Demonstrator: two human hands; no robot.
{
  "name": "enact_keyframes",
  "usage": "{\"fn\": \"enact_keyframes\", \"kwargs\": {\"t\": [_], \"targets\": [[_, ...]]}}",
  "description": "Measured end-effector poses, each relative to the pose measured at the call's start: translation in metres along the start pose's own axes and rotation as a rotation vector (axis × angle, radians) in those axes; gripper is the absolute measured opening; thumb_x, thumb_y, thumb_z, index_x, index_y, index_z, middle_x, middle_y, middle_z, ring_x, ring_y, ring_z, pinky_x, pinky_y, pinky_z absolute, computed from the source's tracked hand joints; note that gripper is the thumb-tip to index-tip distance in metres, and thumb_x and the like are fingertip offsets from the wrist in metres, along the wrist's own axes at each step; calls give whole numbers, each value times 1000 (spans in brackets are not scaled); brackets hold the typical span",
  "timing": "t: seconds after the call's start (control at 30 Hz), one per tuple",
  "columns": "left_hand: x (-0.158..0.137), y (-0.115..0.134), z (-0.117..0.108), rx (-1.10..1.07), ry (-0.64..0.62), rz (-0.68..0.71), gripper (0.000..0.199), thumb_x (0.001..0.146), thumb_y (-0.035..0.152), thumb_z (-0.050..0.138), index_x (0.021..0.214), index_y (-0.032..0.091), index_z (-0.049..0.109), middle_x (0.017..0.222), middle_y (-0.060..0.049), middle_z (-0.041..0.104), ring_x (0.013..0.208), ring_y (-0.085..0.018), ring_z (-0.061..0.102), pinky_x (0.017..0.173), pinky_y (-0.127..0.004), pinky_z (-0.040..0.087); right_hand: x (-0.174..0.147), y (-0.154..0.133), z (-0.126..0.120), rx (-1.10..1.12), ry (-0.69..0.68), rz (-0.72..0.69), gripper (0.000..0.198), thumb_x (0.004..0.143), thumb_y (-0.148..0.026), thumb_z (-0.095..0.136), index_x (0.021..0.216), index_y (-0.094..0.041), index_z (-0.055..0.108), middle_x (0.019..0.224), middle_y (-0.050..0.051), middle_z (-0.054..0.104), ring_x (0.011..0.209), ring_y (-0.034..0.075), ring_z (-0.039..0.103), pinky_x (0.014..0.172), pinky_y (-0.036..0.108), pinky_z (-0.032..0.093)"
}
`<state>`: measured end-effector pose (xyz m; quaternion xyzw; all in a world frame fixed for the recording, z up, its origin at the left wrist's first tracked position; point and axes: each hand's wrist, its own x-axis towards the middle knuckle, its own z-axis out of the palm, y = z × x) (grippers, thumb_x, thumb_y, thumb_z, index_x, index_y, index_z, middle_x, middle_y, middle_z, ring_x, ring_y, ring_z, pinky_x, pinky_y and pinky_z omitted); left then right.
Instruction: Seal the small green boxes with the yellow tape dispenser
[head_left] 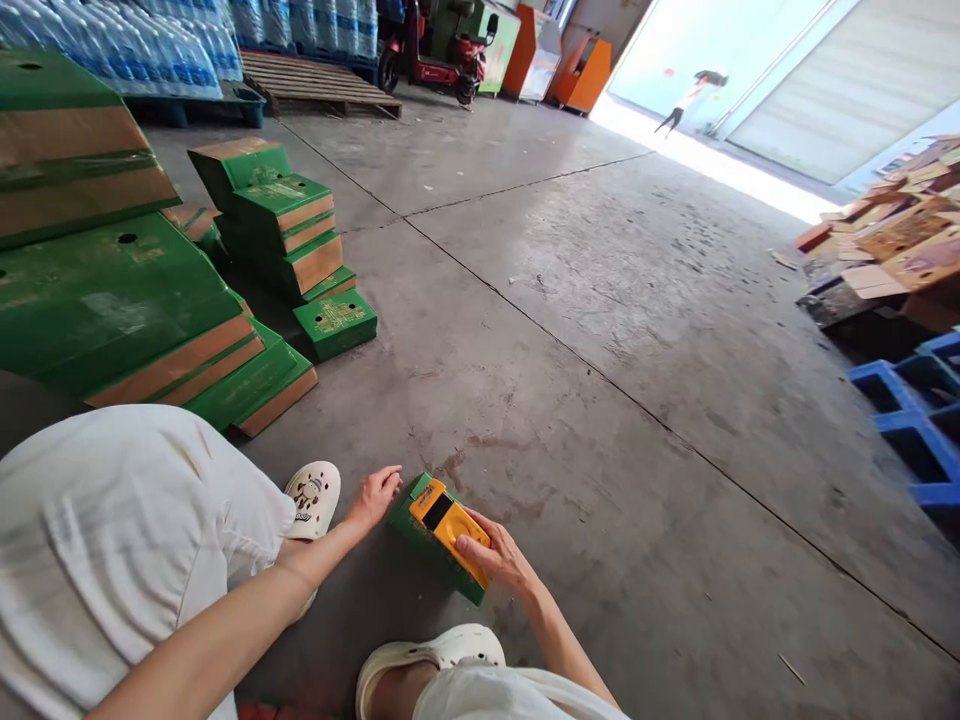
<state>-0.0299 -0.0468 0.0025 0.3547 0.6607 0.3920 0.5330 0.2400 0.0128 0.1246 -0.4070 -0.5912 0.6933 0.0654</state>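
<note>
My right hand (499,555) grips a yellow handheld device (463,545) that looks like a multimeter, thumb on its face and fingers along its far side. A dark screen shows near its upper end. Under and beside the device is a small green box (424,545), partly covered by it; whether the hand also touches the box is unclear. My left hand (377,497) is just left of the box, apart from it. Its fingers are curled together, and anything between the fingertips is too small to make out.
Green cartons (112,300) are stacked at left, with a smaller green box (337,325) beside them. Behind stand a wooden pallet (319,80), bottled water packs (120,45) and a red scooter (435,70). Cardboard (900,240) and blue pallets (911,425) lie right. A person (682,105) is outside.
</note>
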Motion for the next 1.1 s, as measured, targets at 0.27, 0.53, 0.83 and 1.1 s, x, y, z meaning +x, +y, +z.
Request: {"fn": "enact_keyframes", "kwargs": {"t": [0.27,0.53,0.83,1.1], "targets": [[-3,33,-11,-571,-443,-536,69,62,71,93,101,18,75,101,-8,79,91,-21,74,83,-31,57,7,-3,2,-22,-10,28,87,80,-70,81,146,-16,66,122,11,79,101,29,75,87,40,61],[5,37,-15,-527,-442,-429,56,60,51,100,98,18,76,82,-1,74,77,-16,70,75,-28,49,12,-7,-2,-120,-41,13,81,85,-69,76,146,-16,68,117,9,79,99,29,74,83,38,61],[5,43,-7,-476,-476,-424,61,63,63,94,101,18,79,88,-3,76,80,-16,69,74,-27,51,15,-5,-3,-134,-26,10,76,92,-71,67,146,-17,69,117,9,79,100,30,73,84,37,59],[0,43,-5,-513,-580,-429,65,62,65,95,104,19,79,91,-4,76,80,-18,69,78,-32,56,14,-10,-6,-243,-64,-18,72,97,-69,62,149,-19,66,117,7,79,100,29,72,85,37,58]]}}
